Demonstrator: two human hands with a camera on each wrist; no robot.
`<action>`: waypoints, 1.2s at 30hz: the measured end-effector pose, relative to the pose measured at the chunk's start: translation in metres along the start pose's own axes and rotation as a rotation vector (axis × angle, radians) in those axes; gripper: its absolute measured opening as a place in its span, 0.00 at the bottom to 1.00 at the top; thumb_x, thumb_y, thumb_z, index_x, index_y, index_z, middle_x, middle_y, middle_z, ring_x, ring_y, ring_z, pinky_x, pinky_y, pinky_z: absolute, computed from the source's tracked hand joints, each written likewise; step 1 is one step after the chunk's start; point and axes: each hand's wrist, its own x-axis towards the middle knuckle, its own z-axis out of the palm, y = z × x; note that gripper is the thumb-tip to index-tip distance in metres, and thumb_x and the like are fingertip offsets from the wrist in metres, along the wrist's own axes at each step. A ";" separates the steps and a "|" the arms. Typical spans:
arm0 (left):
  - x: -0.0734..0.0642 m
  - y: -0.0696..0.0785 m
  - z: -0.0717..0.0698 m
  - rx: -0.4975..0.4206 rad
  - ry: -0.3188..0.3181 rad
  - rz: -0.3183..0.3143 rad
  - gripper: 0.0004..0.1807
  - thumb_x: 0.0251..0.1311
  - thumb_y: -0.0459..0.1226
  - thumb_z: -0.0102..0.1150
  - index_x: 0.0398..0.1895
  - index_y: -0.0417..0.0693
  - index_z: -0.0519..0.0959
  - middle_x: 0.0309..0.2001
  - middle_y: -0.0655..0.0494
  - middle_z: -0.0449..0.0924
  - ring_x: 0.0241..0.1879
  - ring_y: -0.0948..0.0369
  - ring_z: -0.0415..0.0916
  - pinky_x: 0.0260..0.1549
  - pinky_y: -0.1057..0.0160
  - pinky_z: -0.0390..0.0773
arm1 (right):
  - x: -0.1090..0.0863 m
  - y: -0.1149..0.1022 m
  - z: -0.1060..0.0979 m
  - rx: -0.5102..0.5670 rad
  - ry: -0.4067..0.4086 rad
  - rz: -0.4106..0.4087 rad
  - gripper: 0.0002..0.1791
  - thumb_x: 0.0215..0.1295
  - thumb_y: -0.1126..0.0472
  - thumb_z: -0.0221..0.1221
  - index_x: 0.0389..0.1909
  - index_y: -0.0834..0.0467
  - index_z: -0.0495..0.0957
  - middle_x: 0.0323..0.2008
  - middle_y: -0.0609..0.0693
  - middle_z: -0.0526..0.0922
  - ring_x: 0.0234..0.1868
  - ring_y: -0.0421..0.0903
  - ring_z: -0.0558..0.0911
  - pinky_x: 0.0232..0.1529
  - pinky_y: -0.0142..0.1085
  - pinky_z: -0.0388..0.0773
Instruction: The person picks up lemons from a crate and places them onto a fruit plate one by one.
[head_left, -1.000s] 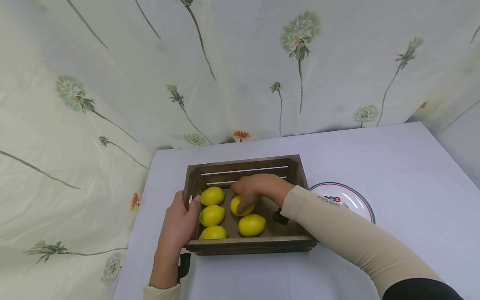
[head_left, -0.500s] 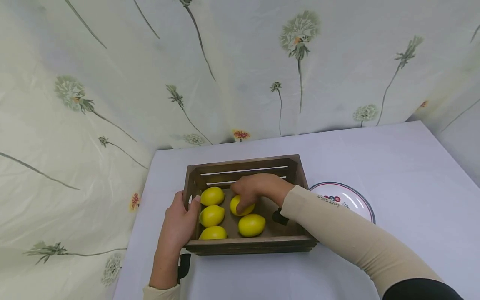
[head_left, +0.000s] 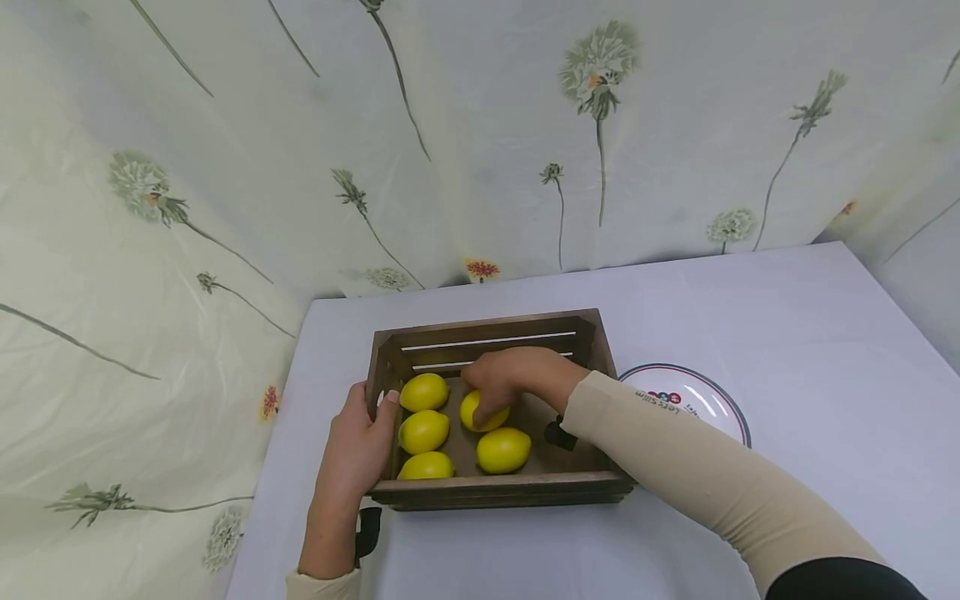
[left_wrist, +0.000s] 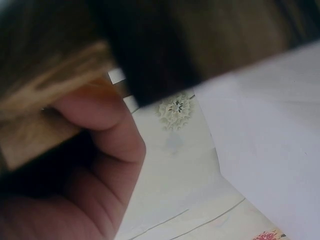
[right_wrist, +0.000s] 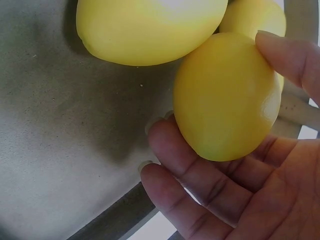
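Five yellow lemons (head_left: 503,451) lie in one wooden crate (head_left: 502,493): three along its left edge, two nearer its middle. One plate (head_left: 705,395) lies between crate and the tabletop's (head_left: 810,342) right edge.

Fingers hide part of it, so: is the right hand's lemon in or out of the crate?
In: the head view shows the right hand holding that lemon, enclosed by the crate.

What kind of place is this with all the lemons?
Probably an indoor corner set up with a backdrop: a white table by flower-printed sheeting, with a wooden crate of lemons on top.
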 end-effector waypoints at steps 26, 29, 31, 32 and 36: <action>0.001 -0.002 0.001 -0.009 0.006 -0.002 0.28 0.80 0.51 0.48 0.71 0.41 0.67 0.60 0.40 0.82 0.49 0.45 0.83 0.43 0.41 0.85 | 0.000 -0.001 0.001 0.008 -0.007 0.014 0.26 0.64 0.51 0.69 0.59 0.58 0.76 0.42 0.49 0.79 0.44 0.48 0.77 0.49 0.41 0.76; 0.000 -0.001 0.000 -0.010 0.003 0.003 0.28 0.80 0.50 0.48 0.71 0.41 0.67 0.60 0.39 0.81 0.49 0.45 0.83 0.44 0.40 0.85 | 0.000 -0.001 0.001 0.009 -0.009 0.016 0.26 0.64 0.51 0.69 0.58 0.58 0.76 0.42 0.49 0.79 0.43 0.48 0.77 0.49 0.41 0.76; 0.000 0.000 0.000 -0.009 0.003 0.004 0.28 0.80 0.50 0.48 0.71 0.41 0.67 0.60 0.39 0.81 0.50 0.45 0.83 0.45 0.40 0.85 | 0.001 0.000 0.001 0.010 -0.011 0.016 0.26 0.64 0.51 0.69 0.58 0.58 0.76 0.42 0.49 0.80 0.43 0.48 0.77 0.49 0.41 0.76; 0.000 0.000 0.000 -0.010 0.002 0.007 0.28 0.80 0.50 0.48 0.71 0.41 0.67 0.60 0.39 0.81 0.50 0.45 0.83 0.45 0.40 0.85 | 0.001 0.000 0.001 0.009 -0.012 0.015 0.26 0.64 0.51 0.69 0.58 0.58 0.76 0.42 0.49 0.80 0.43 0.48 0.77 0.49 0.42 0.76; 0.000 0.000 -0.001 -0.012 0.002 0.007 0.28 0.80 0.51 0.48 0.71 0.41 0.67 0.61 0.40 0.81 0.50 0.45 0.83 0.45 0.40 0.85 | 0.002 0.000 0.001 0.010 -0.015 0.013 0.25 0.64 0.51 0.69 0.57 0.58 0.76 0.42 0.49 0.80 0.43 0.48 0.77 0.49 0.41 0.76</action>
